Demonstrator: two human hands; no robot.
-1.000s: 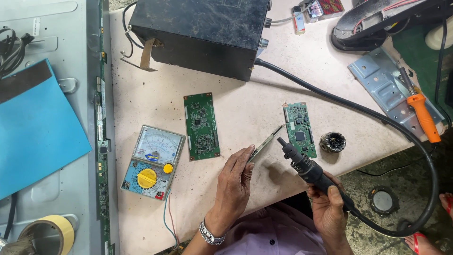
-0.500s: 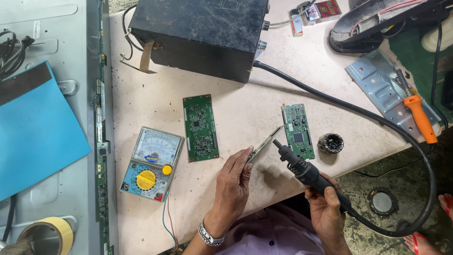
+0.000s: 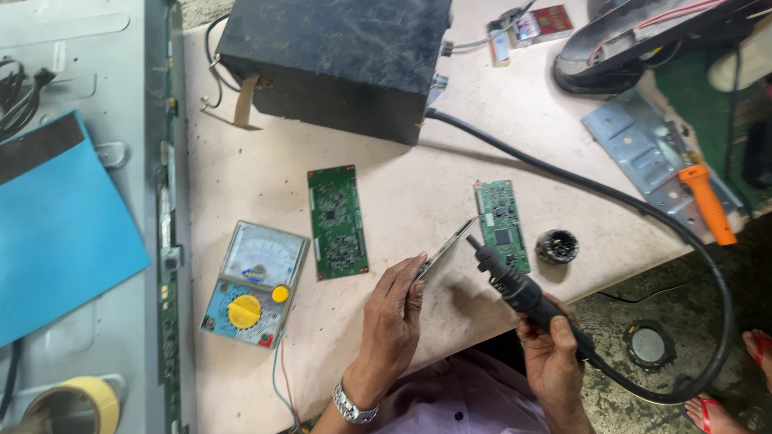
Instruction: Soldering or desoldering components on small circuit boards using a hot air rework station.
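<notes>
My left hand [image 3: 392, 315] grips metal tweezers [image 3: 445, 250], their tips pointing up-right at the lower left edge of a small green circuit board [image 3: 503, 224]. My right hand [image 3: 555, 359] holds a black hot-air wand [image 3: 515, 285]. Its nozzle points up-left and sits just beside the tweezer tips and that small board. A thick black hose [image 3: 643, 217] runs from the wand around to a black box [image 3: 334, 60] at the back. A longer green circuit board [image 3: 337, 221] lies left of the tweezers.
An analog multimeter with a yellow dial [image 3: 253, 283] lies front left. A small black round tin [image 3: 556, 245] sits right of the small board. An orange-handled tool [image 3: 708, 203] rests on a metal bracket [image 3: 643, 149]. A blue sheet [image 3: 56, 229] and tape roll [image 3: 76, 406] are at left.
The wand nozzle has crept a little up and left, closer to the tweezer tips. My left hand and the tweezers have stayed almost still.
</notes>
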